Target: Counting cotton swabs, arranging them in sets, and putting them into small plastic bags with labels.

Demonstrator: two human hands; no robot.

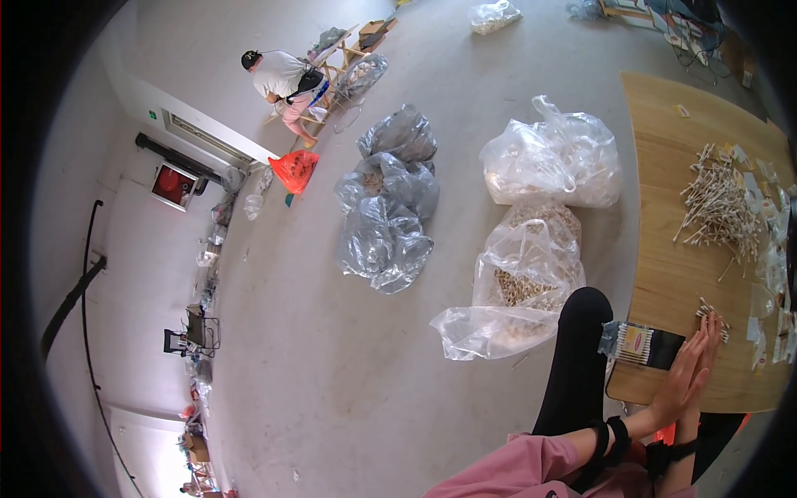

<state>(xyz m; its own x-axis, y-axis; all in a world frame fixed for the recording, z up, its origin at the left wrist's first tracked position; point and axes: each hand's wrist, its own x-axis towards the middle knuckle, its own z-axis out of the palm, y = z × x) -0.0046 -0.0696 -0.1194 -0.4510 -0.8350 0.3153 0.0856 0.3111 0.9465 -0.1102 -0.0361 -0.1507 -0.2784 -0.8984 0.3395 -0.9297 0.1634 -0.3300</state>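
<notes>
My left hand [682,378] and my right hand [709,347] lie close together over the wooden table [664,274], fingers stretched out straight and side by side. Several white-tipped cotton swabs [704,308] show around and partly beneath the fingertips; whether any are pinched there is hidden. To the left of my hands, a clear plastic packet of cotton swabs [633,343] with a yellow and red label rests by the table's edge. It overlaps a flat black piece [665,349]. Farther up the table is a large loose heap of cotton swabs [721,203].
Small clear packets [772,249] line the table's right side. On the floor to the left stand clear bags of swabs [531,274], a white bag [552,158] and grey bags [386,207]. My black-clad knee [585,319] is beside the table corner. Another person [286,79] sits far off.
</notes>
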